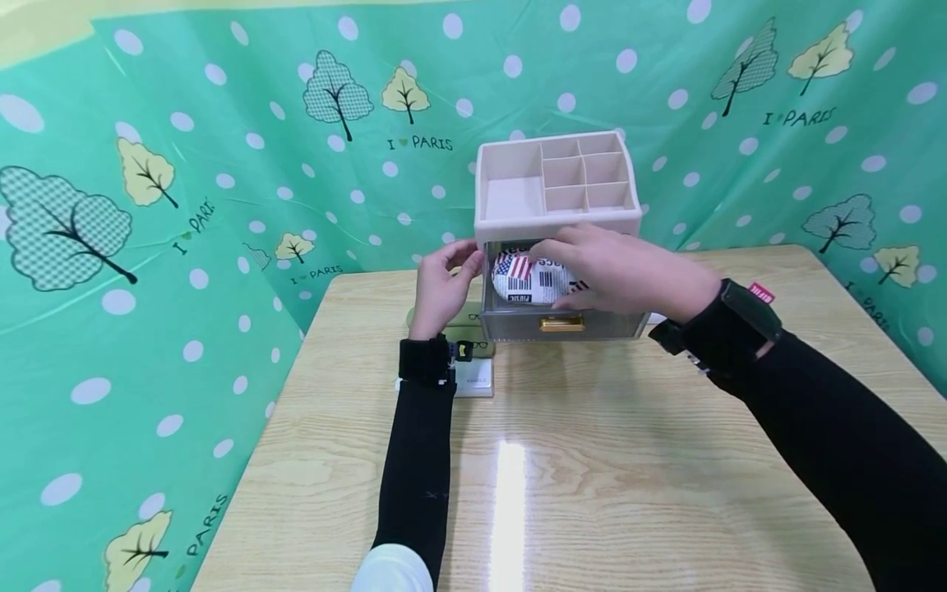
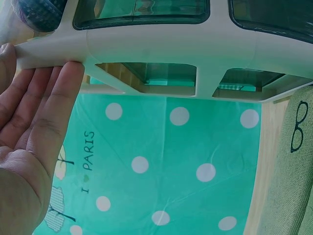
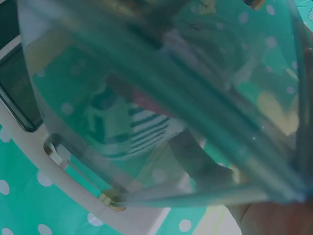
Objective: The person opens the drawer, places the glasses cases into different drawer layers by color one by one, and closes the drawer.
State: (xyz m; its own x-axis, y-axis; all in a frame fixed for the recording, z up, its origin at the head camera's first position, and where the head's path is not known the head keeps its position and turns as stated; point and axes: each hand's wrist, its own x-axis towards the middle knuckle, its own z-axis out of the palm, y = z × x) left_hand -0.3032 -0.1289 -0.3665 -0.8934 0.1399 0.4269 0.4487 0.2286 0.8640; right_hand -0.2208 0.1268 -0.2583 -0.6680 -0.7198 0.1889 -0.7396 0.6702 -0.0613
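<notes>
A white desk organizer [image 1: 558, 224] stands at the back of the table, its clear lower drawer [image 1: 510, 326] pulled out by its front with a gold handle [image 1: 562, 325]. Inside lies an oval case [image 1: 516, 284] printed with newsprint and a flag. My right hand [image 1: 610, 267] reaches over the drawer and grips this case between fingers and thumb. In the right wrist view, its striped side [image 3: 146, 132] appears blurred through the clear drawer. My left hand [image 1: 442, 288] pinches the organizer's left front edge; in the left wrist view its fingers [image 2: 54, 107] press against the white frame.
Two green cases with glasses drawings, one a green glasses case [image 1: 482, 348], lie left of the organizer, beside a white box [image 1: 477, 376]. The organizer's top has several compartments [image 1: 514, 197]. A green patterned cloth [image 1: 414, 197] hangs behind the wooden table [image 1: 592, 460].
</notes>
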